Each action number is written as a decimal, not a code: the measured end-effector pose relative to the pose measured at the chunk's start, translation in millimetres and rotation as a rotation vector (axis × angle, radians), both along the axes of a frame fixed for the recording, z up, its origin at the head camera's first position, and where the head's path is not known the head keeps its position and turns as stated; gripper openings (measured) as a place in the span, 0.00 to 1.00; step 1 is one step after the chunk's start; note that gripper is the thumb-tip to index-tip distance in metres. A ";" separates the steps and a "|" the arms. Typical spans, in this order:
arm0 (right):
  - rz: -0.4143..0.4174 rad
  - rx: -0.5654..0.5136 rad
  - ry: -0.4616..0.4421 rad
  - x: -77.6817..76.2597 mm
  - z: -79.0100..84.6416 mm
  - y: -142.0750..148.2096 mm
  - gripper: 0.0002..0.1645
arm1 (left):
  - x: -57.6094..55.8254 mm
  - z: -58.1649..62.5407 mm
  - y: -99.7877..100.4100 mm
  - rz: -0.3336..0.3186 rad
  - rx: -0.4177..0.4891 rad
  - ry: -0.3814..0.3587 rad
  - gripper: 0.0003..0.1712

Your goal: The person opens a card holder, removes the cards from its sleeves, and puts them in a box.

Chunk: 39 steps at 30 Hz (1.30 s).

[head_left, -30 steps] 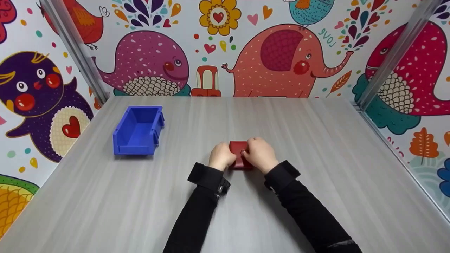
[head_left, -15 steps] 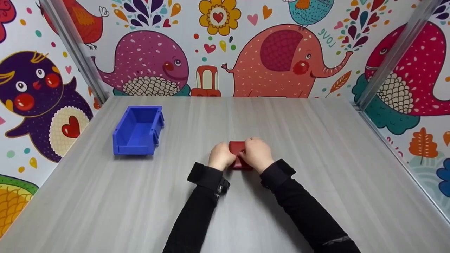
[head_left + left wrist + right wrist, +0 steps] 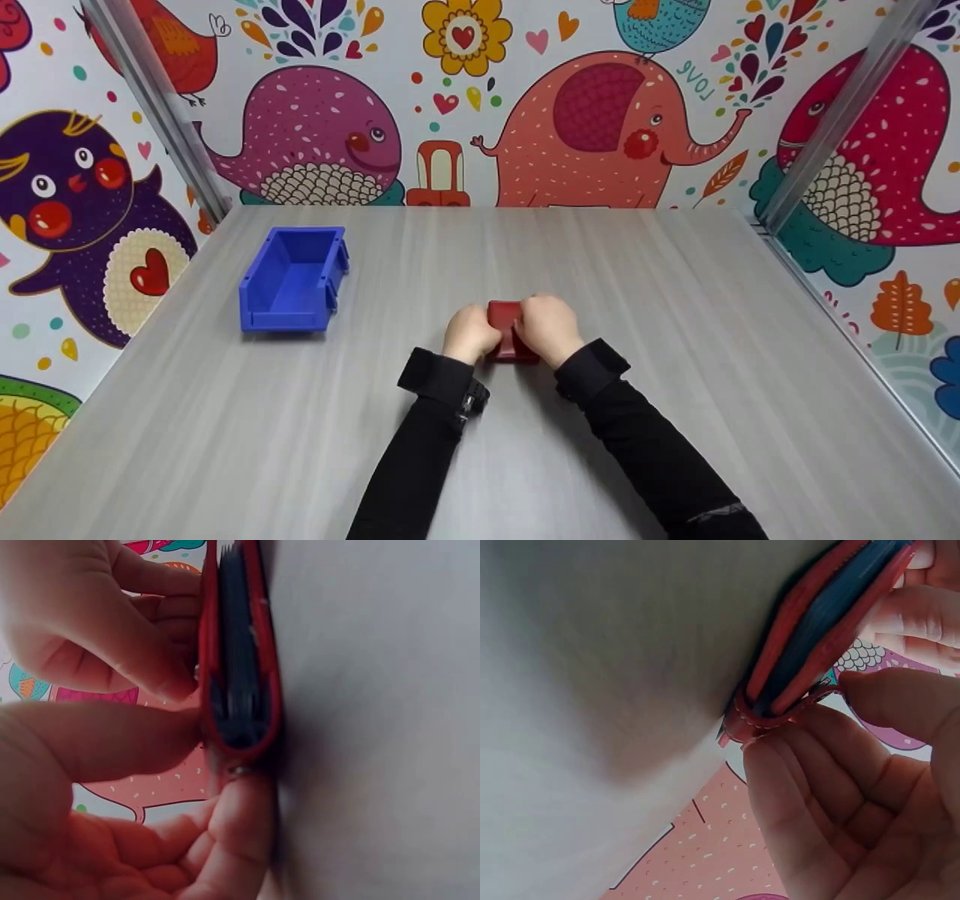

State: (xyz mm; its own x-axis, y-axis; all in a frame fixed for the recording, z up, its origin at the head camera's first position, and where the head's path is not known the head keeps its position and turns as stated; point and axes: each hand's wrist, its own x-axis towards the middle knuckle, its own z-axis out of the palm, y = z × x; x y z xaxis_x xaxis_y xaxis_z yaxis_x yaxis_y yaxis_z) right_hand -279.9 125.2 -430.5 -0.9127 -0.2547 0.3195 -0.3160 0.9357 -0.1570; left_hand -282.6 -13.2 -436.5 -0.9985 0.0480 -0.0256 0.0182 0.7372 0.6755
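We see two hands at work on one red wallet, which sits near the middle of the bench, straight in front of the person. Whether it rests fully on the surface or just above it, we cannot tell.

The left hand holds the wallet's left side, thumb on the upper face and index finger against the end. The right hand is narrowed at the opposite side, pinching one short red strap by its tip between thumb and fingers. Between the two red covers, we make out one dark blue inner section, seen edge-on.

We count one blue bin, well apart from the hands, toward the back left of the bench, its low front facing the person. Two black sleeves reach in, each with one black band at the wrist.

Behind, we count two metal posts and one orange-pink elephant printed on the back wall.
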 end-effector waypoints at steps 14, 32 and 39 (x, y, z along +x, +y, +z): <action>0.066 -0.029 0.059 -3.4 -0.2 0.8 0.10 | -0.1 -0.5 -2.2 -0.016 0.001 0.027 0.10; 0.095 -0.167 -0.037 -9.9 1.3 10.3 0.10 | -2.1 0.4 -1.8 -0.011 -0.012 0.005 0.07; 0.065 -0.205 -0.101 -10.3 2.3 14.9 0.11 | -1.4 0.9 -1.1 -0.014 -0.022 -0.002 0.06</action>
